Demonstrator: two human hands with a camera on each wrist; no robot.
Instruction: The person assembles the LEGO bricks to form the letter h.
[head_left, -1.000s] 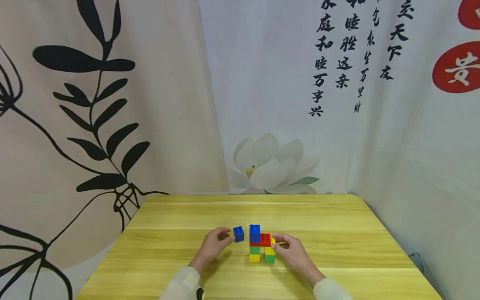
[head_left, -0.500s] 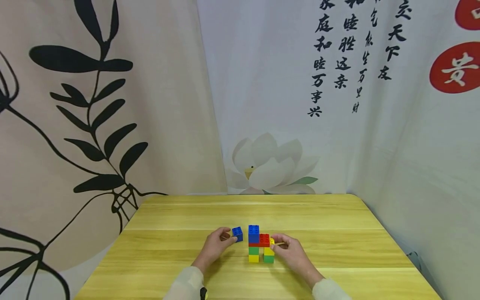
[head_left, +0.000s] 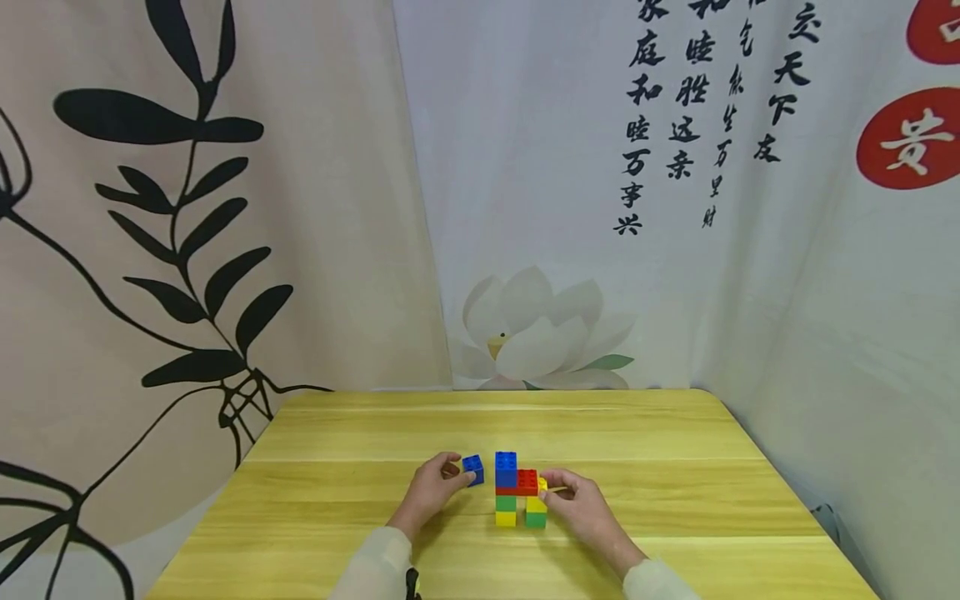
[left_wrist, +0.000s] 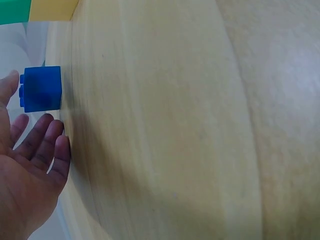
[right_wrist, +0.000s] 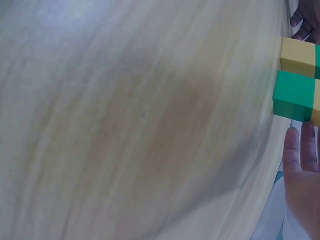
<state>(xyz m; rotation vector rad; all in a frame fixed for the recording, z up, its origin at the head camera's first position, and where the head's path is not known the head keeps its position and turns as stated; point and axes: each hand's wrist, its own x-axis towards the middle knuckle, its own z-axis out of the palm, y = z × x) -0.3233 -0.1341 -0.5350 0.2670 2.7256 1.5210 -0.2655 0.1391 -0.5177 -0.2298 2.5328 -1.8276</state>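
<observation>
Toy building bricks make a small arch. Yellow under green forms its left leg, green under yellow its right, and a red brick [head_left: 527,482] bridges them with a blue brick [head_left: 506,469] on top. My right hand [head_left: 581,504] pinches the yellow brick [head_left: 536,505] of the right leg between thumb and index finger. Straight fingers [right_wrist: 308,145] show beside that leg in the right wrist view. A loose blue brick [head_left: 472,469] sits left of the arch. My left hand [head_left: 433,490] is at its left side, thumb overlapping it; the left wrist view shows the fingers loosely spread beside the brick.
Everything rests on a wood-grain table [head_left: 675,467]. Behind the table hangs a curtain [head_left: 360,208] printed with dark leaves, a white flower and writing. A cable [head_left: 828,517] shows past the table's right edge.
My left hand has edged right, its thumb now overlapping more of the loose blue brick. The right hand and the arch keep their places; the head view has shifted slightly.
</observation>
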